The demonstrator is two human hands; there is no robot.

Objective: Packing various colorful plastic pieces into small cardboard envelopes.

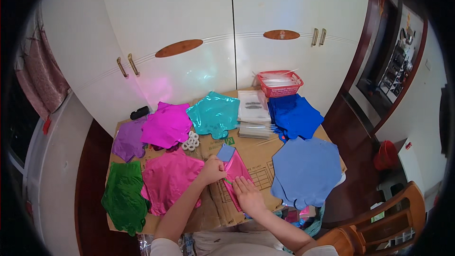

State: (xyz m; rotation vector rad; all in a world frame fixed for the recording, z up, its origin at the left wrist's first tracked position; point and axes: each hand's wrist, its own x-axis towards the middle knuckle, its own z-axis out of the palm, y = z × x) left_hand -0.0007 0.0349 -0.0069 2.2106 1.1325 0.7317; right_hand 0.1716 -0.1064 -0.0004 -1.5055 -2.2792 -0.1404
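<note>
A folded pink foil balloon [235,167] lies on the cardboard-covered table in front of me, with a small blue piece [226,152] showing at its far end. My right hand [250,196] rests flat on the pink foil, fingers stretched out. At the foil's left edge my left hand [213,169] is closed in a pinch; what it holds is hidden by the fingers. A thin green strip [228,181] shows between the two hands, across the foil. Left of my left hand lies a pile of flat pink foil balloons [170,180].
Around the cardboard [263,161] lie green [124,194], purple [129,138], magenta [167,124], teal [214,113], dark blue [296,116] and light blue [307,170] foil piles. White rolls [190,141], clear bags [253,105] and a red basket [280,88] stand farther back. A wooden chair [379,223] is at right.
</note>
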